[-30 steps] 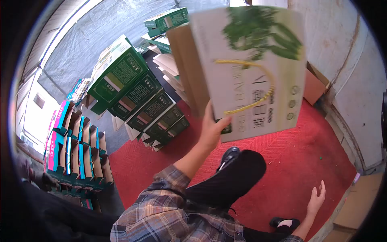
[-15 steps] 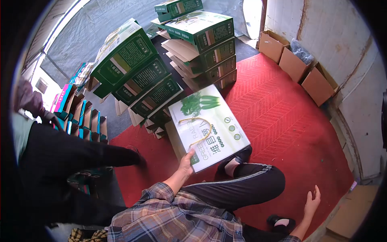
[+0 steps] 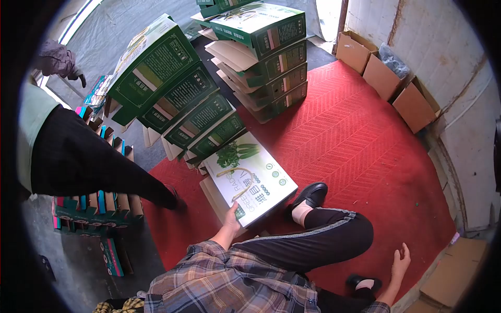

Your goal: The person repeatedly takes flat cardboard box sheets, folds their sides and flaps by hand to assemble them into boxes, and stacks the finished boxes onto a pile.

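Note:
My left hand point(image 3: 229, 221) grips the near-left corner of a white and green cardboard carton point(image 3: 249, 180), thumb on its top face and fingers hidden underneath. A picture of green radishes and a gold rope handle point(image 3: 245, 180) are on that face. The carton lies low in front of me, its far-left end close against a stack of green cartons point(image 3: 185, 104), with a brown flap point(image 3: 213, 198) along its left side. Off to the right, my right hand point(image 3: 401, 261) hangs over the red carpet, holding nothing, fingers apart and slightly curled.
Another green carton stack point(image 3: 282, 68) stands behind. Open brown boxes point(image 3: 383, 78) line the right wall, and flat cardboard point(image 3: 454, 274) lies lower right. A co-worker's leg point(image 3: 104, 156) is at left, beside teal cartons point(image 3: 96, 211). My shoe point(image 3: 309, 194) is just right of the carton.
The carton, in my left hand, has moved left and slightly down, closer to the stack. The co-worker at left has shifted, and a gloved hand is now higher up. My right hand stays nearly still.

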`<state>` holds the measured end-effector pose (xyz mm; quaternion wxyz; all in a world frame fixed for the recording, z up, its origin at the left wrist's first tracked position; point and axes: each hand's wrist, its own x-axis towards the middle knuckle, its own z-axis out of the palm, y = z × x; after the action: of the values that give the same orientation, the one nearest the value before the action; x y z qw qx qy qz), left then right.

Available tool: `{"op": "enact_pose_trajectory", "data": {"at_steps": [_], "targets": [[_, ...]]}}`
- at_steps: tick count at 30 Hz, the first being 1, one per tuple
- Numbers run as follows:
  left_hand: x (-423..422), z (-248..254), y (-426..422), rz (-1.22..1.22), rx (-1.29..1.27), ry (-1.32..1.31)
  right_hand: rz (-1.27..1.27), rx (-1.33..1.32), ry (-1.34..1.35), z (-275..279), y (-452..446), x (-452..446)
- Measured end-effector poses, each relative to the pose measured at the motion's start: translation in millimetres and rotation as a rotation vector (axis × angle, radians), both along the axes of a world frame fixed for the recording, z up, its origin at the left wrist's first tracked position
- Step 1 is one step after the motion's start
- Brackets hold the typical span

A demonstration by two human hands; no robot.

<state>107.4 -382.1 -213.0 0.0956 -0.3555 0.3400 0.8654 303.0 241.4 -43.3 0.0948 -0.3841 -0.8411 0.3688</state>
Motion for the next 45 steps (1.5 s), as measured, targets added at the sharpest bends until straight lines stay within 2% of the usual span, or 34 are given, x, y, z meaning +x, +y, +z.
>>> {"op": "enact_pose_trajectory", "data": {"at_steps": [2,9,11,15,17,19,23,27,30,33,34,35,37,40,43,45], "targets": [[-4,-12,-7,0.015,-0.003,0.004,0.018,0.036,-0.093,-4,4,5],[-9,-45,-22,0.059,0.042,0.018,-0.006,0.121,-0.131,6,22,34],[-7,-54,-26,0.099,0.027,0.015,-0.049,0.076,-0.067,11,31,44],[-11,-64,-31,0.129,0.055,0.032,-0.109,0.124,-0.146,29,52,65],[-16,-68,-31,0.133,0.064,0.063,-0.103,0.136,-0.077,27,61,75],[-20,-78,-34,0.156,0.048,0.086,-0.194,0.123,-0.179,46,51,72],[-37,-97,-47,0.161,0.016,0.094,-0.201,0.102,-0.165,43,72,103],[-60,-96,-57,0.175,-0.011,0.137,-0.252,0.213,-0.185,40,77,144],[-79,-115,-62,0.177,-0.038,0.140,-0.269,0.216,-0.136,4,96,177],[-107,-91,-68,0.171,-0.109,0.120,-0.370,0.267,-0.081,-5,67,214],[-118,-101,-83,0.134,-0.113,0.153,-0.403,0.330,-0.065,-7,59,229],[-128,-112,-98,0.091,-0.113,0.184,-0.436,0.319,-0.098,5,41,231],[-133,-85,-100,0.029,-0.097,0.128,-0.501,0.319,-0.170,25,19,248],[-140,-69,-96,-0.040,-0.040,0.183,-0.524,0.363,-0.222,-2,4,284],[-149,-63,-97,-0.057,-0.071,0.212,-0.627,0.227,-0.303,-24,-39,293],[-155,-64,-108,-0.074,-0.198,0.084,-0.615,0.251,-0.334,-53,-66,312]]}}
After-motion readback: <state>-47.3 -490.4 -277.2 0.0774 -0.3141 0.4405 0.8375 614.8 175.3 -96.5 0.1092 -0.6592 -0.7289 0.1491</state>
